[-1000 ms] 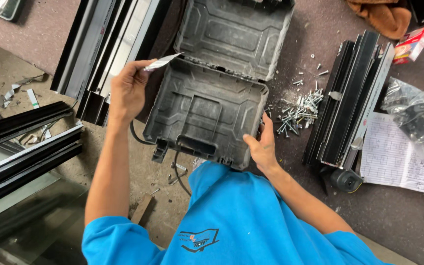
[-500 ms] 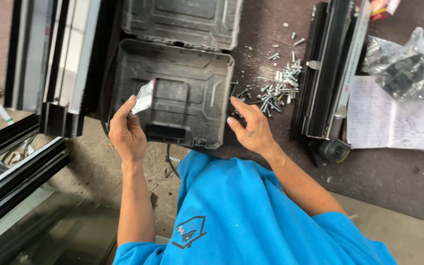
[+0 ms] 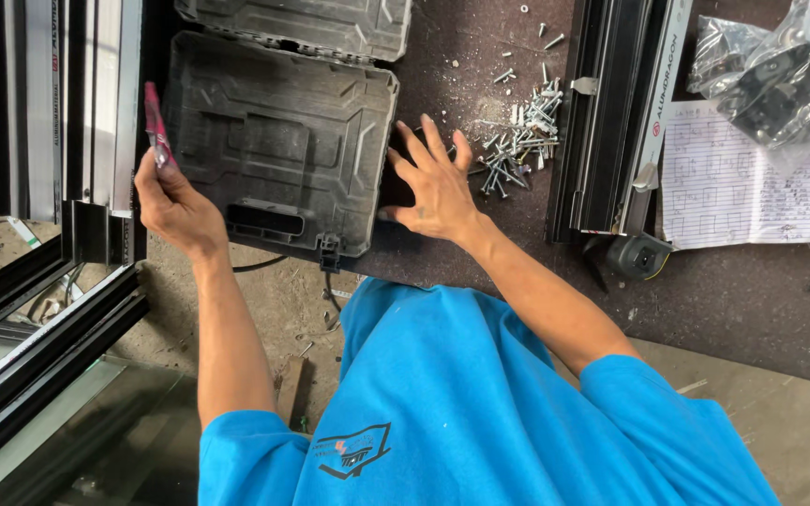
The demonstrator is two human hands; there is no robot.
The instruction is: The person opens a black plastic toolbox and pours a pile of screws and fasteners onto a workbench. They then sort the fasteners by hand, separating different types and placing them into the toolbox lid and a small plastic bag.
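The left hand (image 3: 175, 201) pinches a thin red packet (image 3: 156, 126), upright, just left of the open grey case (image 3: 278, 141) at the desk's near edge; the right hand (image 3: 438, 183) presses spread, empty fingers beside the case's right wall, screws (image 3: 517, 150) just beyond.

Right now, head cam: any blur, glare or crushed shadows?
Head view: mostly sharp, screws crisp; even daylight, soft shadows. Left hand and its red packet slightly soft. Mild sheen on plastic bag; black frame profiles lose detail. Right hand clear.
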